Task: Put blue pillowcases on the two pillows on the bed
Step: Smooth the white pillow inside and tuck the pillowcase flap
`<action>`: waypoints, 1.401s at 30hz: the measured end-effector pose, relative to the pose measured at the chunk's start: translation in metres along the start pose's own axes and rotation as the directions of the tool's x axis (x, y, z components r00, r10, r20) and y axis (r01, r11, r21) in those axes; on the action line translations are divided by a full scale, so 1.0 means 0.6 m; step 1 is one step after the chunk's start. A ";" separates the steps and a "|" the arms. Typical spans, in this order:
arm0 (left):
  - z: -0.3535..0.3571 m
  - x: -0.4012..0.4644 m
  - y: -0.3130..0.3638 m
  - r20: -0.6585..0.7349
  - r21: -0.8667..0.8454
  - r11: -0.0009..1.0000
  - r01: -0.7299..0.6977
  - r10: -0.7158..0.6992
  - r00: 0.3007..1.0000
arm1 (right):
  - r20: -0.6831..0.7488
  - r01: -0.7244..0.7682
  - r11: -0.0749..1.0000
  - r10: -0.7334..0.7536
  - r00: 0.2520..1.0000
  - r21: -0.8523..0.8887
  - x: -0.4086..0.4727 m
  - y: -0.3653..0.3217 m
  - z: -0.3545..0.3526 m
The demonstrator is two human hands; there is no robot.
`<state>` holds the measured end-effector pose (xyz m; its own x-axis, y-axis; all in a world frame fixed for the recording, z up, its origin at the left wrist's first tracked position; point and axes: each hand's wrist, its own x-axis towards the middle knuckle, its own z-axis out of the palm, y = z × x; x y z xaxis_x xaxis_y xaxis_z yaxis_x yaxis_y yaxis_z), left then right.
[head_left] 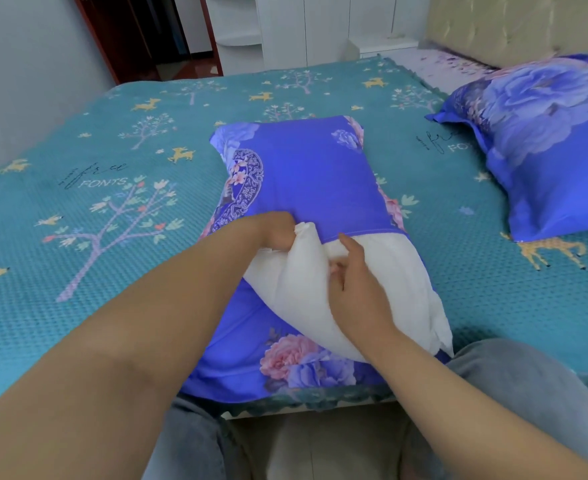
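A white pillow [320, 299] lies near the bed's near edge, at about the middle of its width, half inside a blue pillowcase [306, 174] printed with pink and violet flowers. The far half of the pillow is covered, the case's hem crossing it from side to side, while the near end bulges out bare and white over a flap of the same blue cloth that lies flat on the bedspread [95, 209] right at the near edge. The left hand [277, 230] is at the hem on the pillow's left side, its fingers curled and tucked in where case and pillow meet; its grip seems to pinch the white stuffing or the hem, though which of the two cannot be told. The right hand [355, 282] rests on top of the bare pillow, thumb pointing to the hem and fingers bent down into the soft white surface, pressing and gathering it. Both forearms reach in from the near edge, and the person's knees in grey trousers [528, 382] stand against that edge. A second pillow [542, 140], fully dressed in a blue case with a large violet rose, lies toward the far right corner of the bed, well apart from the first, close to the padded beige headboard [514, 26]. The bedspread is teal with trees and small yellow deer. Beyond the far edge stand white cabinets [303, 29] and a dark red door frame [102, 39].
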<state>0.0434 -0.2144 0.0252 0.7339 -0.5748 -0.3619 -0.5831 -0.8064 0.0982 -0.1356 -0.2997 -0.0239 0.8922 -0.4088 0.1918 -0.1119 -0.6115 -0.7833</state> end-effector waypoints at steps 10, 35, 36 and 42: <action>-0.008 0.010 -0.017 0.083 -0.280 0.950 0.137 -0.119 0.989 | 0.552 0.617 0.665 -0.351 0.756 -0.422 0.083 -0.016 -0.017; 0.040 -0.006 0.092 -0.061 0.016 0.994 0.111 -0.110 0.992 | 0.195 -0.066 0.998 0.062 0.979 0.013 0.141 0.046 -0.079; 0.037 -0.004 0.092 -0.040 0.028 0.992 0.121 -0.119 0.992 | 0.114 0.006 0.996 0.004 0.994 -0.088 0.124 0.046 -0.081; 0.019 -0.002 0.095 -0.001 0.031 0.996 0.084 -0.084 0.996 | 0.327 0.440 0.673 -0.298 0.897 -0.595 -0.001 0.094 -0.070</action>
<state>0.0054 -0.2584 0.0209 0.7806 -0.5049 -0.3684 -0.5296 -0.8473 0.0390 -0.1607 -0.3625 -0.0432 0.9766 0.0366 0.2119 0.0569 -0.9943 -0.0906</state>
